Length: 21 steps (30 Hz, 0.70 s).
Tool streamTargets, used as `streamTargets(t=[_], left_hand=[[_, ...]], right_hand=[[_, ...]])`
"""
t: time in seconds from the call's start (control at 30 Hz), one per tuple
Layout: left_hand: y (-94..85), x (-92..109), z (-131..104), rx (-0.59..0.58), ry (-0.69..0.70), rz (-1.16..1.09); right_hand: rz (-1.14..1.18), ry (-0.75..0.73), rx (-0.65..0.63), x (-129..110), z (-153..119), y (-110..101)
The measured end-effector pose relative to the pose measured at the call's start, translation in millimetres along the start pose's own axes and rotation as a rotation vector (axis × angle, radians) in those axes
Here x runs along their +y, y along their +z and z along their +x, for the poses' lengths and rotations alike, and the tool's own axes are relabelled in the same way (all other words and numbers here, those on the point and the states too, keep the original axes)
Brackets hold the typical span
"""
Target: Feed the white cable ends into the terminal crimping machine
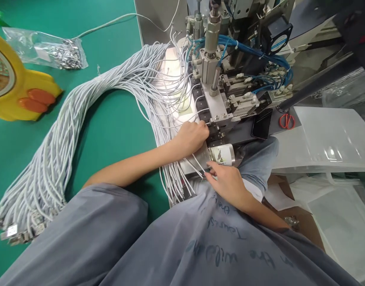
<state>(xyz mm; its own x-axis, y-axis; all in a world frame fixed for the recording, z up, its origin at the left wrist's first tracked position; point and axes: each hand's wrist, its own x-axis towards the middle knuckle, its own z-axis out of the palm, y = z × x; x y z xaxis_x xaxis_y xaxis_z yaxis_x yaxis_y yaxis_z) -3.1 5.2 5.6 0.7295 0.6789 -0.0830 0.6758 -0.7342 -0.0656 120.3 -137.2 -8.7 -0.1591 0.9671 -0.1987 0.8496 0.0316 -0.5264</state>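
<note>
Grey shirt [170, 246] with dark lettering [225, 256]

Across the table [117, 131] to my left lies the cable bundle [96, 87], reaching up to the machine [210, 71] ahead of me, with a plastic bag [48, 49] beyond it at the far left. A can [226, 155] sits just beyond my right fingers [216, 167], and further right lie the phone [262, 124] and, beside it, the scissors [287, 122].

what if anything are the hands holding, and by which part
The right hand holds a white cable, apparently near its end; whether the left hand grips anything is hidden.
</note>
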Motion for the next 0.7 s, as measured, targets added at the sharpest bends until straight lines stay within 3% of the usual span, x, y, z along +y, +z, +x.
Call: streamTargets(t=[0.07, 0.13, 0.23, 0.33, 0.5, 0.7], left_hand=[[-3.9, 3.3, -2.9, 0.034, 0.018, -0.067], [-8.2, 7.9, -6.8, 0.104, 0.084, -0.202], [-10.3, 14.4, -11.1, 0.223, 0.261, -0.485], [-6.0, 16.2, -10.9, 0.270, 0.382, -0.684], [-0.2, 11.1, -6.0, 0.438, 0.343, -0.716], [-2.9, 9.4, -6.2, 0.539, 0.241, -0.715]], right_hand=[[-0.016, -0.024, -0.048, -1.1, 1.2, 4.1], [0.004, -0.039, -0.019, 3.3, 4.2, -0.2], [0.088, -0.034, 0.145, 17.3, 10.9, -18.7], [0.344, -0.019, 0.322, 32.1, 23.1, -36.6], [0.924, 0.042, 0.493, 35.7, 49.4, -37.1], [1.000, 0.045, 0.531, 21.8, 63.2, -30.1]])
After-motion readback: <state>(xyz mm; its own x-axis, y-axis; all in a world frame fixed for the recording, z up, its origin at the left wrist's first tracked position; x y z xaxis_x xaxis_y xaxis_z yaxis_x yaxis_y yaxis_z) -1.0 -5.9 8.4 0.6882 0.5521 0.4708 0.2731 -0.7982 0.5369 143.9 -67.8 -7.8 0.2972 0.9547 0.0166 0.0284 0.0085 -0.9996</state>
